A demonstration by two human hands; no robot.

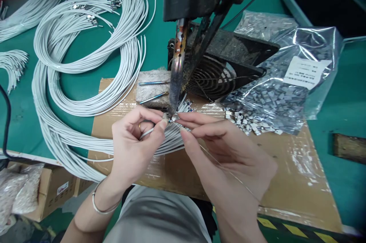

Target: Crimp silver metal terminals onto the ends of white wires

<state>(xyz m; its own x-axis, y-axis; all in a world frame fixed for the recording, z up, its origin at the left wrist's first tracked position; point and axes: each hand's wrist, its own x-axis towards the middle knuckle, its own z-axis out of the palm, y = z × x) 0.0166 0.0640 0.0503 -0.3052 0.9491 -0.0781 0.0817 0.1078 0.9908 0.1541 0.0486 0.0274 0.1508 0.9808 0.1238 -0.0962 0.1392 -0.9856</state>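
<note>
White cable (pixel 147 133) crosses the left hand (pixel 138 138) near the centre of the frame, its short visible stretch slanting up and rightward to the fingertips. Left thumb and index finger are clamped on a small metal piece (pixel 165 116); whether cable and piece are joined cannot be told.

Dark toward its lower end, the soldering iron (pixel 177 60) comes down from the top centre, its tip just beside that piece, on the right; contact cannot be made out. From the right of the frame, the right hand (pixel 234 144) reaches in with thumb and fingers pinched on a thin silvery wire (pixel 211 155), whose long axis runs from the fingertips at upper left toward the lower right.

The metal piece therefore lies just left of the right fingers, and the left hand is nearer, gripping it. Beneath the 2 hands, more cables (pixel 170 146) lie over cardboard (pixel 288 178) on the bench (pixel 154 29).
</note>
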